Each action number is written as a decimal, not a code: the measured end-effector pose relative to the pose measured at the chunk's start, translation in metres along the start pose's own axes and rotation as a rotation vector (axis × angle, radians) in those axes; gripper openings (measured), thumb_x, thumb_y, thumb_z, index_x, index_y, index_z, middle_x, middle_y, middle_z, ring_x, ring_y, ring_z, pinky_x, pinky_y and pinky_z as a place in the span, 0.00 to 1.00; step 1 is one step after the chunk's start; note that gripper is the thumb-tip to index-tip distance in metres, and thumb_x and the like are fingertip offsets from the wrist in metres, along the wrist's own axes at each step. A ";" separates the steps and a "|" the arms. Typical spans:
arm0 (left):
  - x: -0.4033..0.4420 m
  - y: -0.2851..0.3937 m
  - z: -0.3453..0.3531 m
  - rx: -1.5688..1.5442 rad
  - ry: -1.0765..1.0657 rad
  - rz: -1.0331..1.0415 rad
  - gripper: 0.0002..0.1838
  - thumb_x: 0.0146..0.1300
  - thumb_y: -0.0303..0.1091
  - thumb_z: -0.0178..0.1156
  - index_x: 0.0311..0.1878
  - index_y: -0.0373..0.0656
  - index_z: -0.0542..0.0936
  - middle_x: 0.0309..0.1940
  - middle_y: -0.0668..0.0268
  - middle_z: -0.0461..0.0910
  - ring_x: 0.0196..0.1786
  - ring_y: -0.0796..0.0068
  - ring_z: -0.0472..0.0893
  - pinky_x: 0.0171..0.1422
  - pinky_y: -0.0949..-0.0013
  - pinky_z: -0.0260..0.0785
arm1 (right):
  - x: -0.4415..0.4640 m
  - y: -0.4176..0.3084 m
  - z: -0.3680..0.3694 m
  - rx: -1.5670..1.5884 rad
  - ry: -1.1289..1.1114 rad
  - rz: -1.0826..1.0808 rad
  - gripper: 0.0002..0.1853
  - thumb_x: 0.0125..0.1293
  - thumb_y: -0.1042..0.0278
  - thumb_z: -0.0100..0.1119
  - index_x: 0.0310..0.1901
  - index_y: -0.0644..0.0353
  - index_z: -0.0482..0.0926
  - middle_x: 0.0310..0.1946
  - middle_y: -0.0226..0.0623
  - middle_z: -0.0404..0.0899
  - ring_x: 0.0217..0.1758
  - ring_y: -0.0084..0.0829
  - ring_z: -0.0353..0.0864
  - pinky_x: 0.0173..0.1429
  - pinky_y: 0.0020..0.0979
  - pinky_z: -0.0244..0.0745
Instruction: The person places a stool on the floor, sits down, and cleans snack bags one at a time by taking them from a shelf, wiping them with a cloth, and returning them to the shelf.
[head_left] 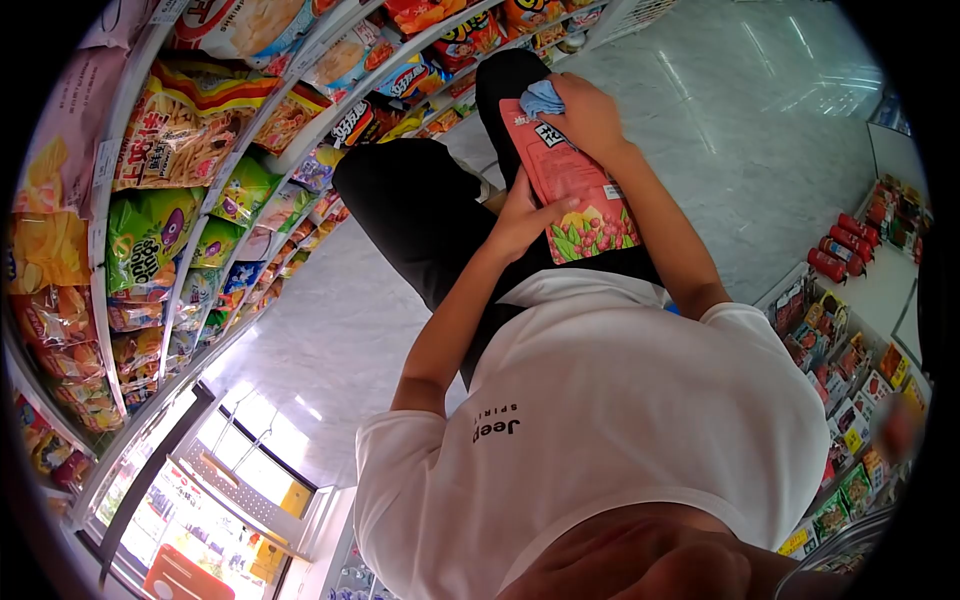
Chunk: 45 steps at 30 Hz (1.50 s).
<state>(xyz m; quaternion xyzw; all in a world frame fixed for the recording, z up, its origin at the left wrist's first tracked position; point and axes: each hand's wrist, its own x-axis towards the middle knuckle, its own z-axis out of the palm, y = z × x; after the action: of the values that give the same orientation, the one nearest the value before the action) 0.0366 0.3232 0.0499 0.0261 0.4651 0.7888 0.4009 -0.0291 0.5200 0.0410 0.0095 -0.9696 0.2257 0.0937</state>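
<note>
The person's 2 hands are both at a red bag (560, 165) over the black-clad right leg (508, 75). The left hand (526, 217) holds the bag by its left edge, the thumb laid across the front and the fingers partly hidden. The right hand (588, 115) is curled around a bunched blue cloth (541, 98), which touches the bag at its far end. Whether the right hand's fingers also grip the bag cannot be told.

The bag lies at a slant, its printed front up. Red fruit and green leaves are pictured at the end nearer the body, and 1 small white label (612, 191) sits near the right edge. The knees are bent, and the white shirt (640, 400) fills the space below the bag.

To the left, several tiers of a shelf (205, 215) carry snack packs, among them 1 green pack (150, 240). Grey floor (720, 150) shows on either side of the legs. Well apart on the right stand red cylinders (840, 250), near a rack (845, 400) of small packets.
</note>
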 end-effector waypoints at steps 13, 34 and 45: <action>0.001 -0.002 -0.005 0.024 -0.045 -0.048 0.44 0.61 0.23 0.73 0.75 0.40 0.57 0.66 0.59 0.71 0.69 0.67 0.74 0.73 0.62 0.71 | -0.019 -0.038 -0.023 0.119 -0.090 -0.237 0.24 0.49 0.62 0.74 0.50 0.53 0.81 0.39 0.36 0.79 0.45 0.44 0.83 0.45 0.44 0.79; 0.001 0.021 0.002 -0.376 0.020 -0.293 0.32 0.81 0.56 0.34 0.76 0.44 0.62 0.72 0.60 0.69 0.74 0.62 0.71 0.79 0.52 0.63 | -0.063 -0.059 -0.057 0.112 -0.161 -0.168 0.26 0.44 0.71 0.76 0.49 0.51 0.82 0.40 0.31 0.79 0.46 0.39 0.84 0.42 0.40 0.80; -0.001 0.017 -0.001 -0.341 0.090 -0.336 0.30 0.81 0.52 0.36 0.76 0.43 0.65 0.70 0.59 0.73 0.72 0.64 0.74 0.76 0.54 0.66 | -0.088 -0.060 -0.070 0.132 -0.331 -0.239 0.25 0.41 0.72 0.75 0.46 0.51 0.83 0.38 0.32 0.77 0.47 0.40 0.82 0.43 0.40 0.80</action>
<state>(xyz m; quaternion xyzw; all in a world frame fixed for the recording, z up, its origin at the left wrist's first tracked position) 0.0264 0.3176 0.0629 -0.1549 0.3403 0.7785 0.5040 0.0731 0.4949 0.1125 0.1674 -0.9469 0.2713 -0.0415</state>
